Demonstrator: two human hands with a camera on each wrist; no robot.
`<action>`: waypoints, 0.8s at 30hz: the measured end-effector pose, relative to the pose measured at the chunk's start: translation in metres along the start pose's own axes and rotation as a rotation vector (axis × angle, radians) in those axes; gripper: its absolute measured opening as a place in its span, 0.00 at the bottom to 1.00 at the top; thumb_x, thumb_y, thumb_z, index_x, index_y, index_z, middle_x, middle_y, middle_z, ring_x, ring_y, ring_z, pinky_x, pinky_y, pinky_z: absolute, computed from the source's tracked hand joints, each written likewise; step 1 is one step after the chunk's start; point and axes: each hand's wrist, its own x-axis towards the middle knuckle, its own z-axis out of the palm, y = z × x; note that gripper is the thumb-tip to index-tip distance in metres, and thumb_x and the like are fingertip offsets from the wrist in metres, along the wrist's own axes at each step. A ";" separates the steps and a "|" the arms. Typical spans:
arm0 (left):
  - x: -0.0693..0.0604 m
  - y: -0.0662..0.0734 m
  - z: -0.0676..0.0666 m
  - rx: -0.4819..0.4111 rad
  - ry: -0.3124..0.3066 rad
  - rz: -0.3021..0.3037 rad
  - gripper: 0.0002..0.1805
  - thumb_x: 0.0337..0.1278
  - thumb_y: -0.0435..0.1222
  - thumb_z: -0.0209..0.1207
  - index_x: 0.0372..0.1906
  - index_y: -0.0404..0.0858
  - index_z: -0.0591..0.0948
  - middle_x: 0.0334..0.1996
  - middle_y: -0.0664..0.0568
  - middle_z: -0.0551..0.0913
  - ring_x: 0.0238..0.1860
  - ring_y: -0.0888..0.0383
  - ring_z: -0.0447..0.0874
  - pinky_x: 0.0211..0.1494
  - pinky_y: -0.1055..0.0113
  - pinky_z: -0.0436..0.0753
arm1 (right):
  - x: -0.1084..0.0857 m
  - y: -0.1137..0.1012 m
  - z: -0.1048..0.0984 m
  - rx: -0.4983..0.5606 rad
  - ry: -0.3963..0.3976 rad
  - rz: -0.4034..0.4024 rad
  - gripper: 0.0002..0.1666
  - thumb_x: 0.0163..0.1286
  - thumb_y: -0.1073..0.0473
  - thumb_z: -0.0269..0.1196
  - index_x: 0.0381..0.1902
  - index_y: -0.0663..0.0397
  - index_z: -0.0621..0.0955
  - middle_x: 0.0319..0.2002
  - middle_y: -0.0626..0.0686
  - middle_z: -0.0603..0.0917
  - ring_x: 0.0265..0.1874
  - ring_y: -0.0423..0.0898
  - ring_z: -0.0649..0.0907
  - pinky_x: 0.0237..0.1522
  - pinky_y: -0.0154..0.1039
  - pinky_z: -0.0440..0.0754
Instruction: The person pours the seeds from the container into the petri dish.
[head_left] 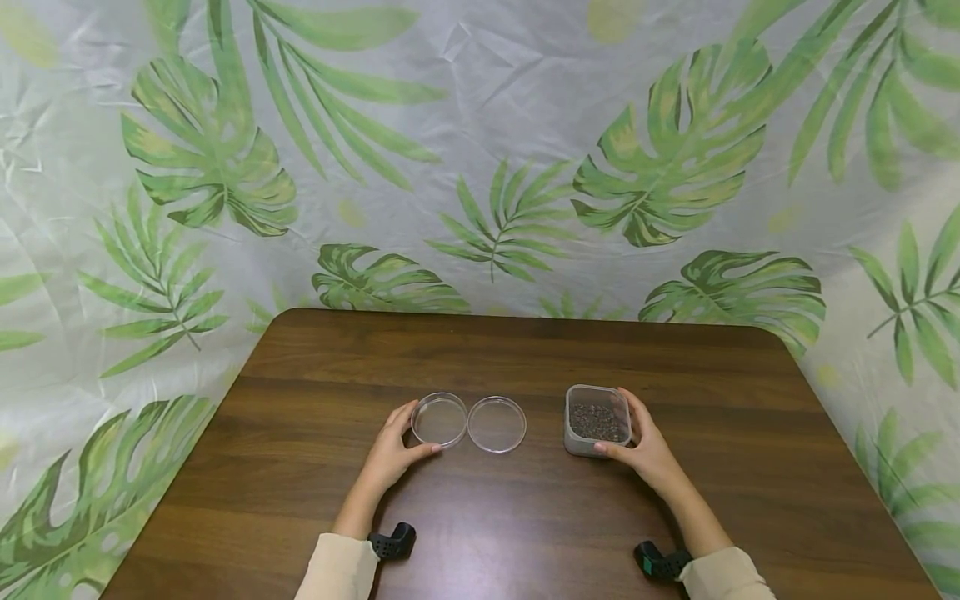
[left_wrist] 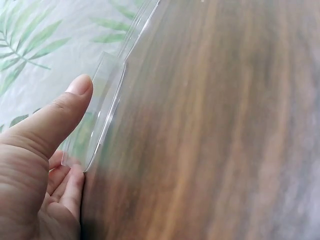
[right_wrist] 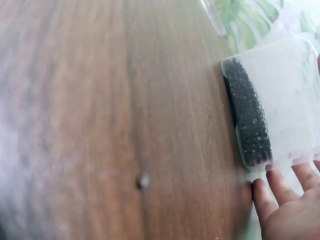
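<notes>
My left hand (head_left: 390,450) holds the left of two clear, shallow petri dish halves, thumb at its near edge and fingers round its left side. This petri dish half (head_left: 440,420) lies on the table, and nothing shows inside it. Side by side with it, rims about touching, is the other petri dish half (head_left: 497,425). Further right, my right hand (head_left: 645,450) grips a square clear plastic container (head_left: 581,446), thumb in front and fingers along the right and far sides. Dark, grainy soil-like material (right_wrist: 247,115) covers the container's bottom.
The brown wooden table (head_left: 487,517) has rounded far corners. Behind it hangs a pale cloth (head_left: 510,100) printed with green leaves. A small dark speck (right_wrist: 143,180) shows on the tabletop in the right wrist view. Each wrist wears a black camera band (head_left: 393,542).
</notes>
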 end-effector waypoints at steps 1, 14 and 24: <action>0.000 0.000 0.000 0.001 0.000 -0.002 0.47 0.34 0.42 0.71 0.64 0.33 0.62 0.60 0.39 0.62 0.56 0.42 0.67 0.59 0.54 0.65 | 0.001 0.004 0.000 0.015 0.000 0.000 0.53 0.53 0.70 0.66 0.68 0.63 0.46 0.66 0.68 0.48 0.64 0.65 0.48 0.58 0.64 0.46; 0.000 -0.003 0.002 -0.004 0.015 0.013 0.47 0.34 0.43 0.71 0.63 0.32 0.63 0.59 0.39 0.63 0.56 0.42 0.67 0.58 0.53 0.66 | 0.003 0.027 0.000 0.108 0.054 0.011 0.52 0.53 0.70 0.66 0.68 0.56 0.49 0.66 0.63 0.51 0.64 0.62 0.52 0.59 0.62 0.49; 0.000 -0.002 0.002 0.005 0.019 0.016 0.47 0.35 0.44 0.70 0.64 0.32 0.63 0.59 0.39 0.63 0.56 0.42 0.68 0.58 0.53 0.66 | 0.006 0.024 -0.002 0.117 0.076 -0.011 0.52 0.52 0.70 0.66 0.68 0.56 0.50 0.66 0.61 0.51 0.64 0.60 0.50 0.55 0.66 0.52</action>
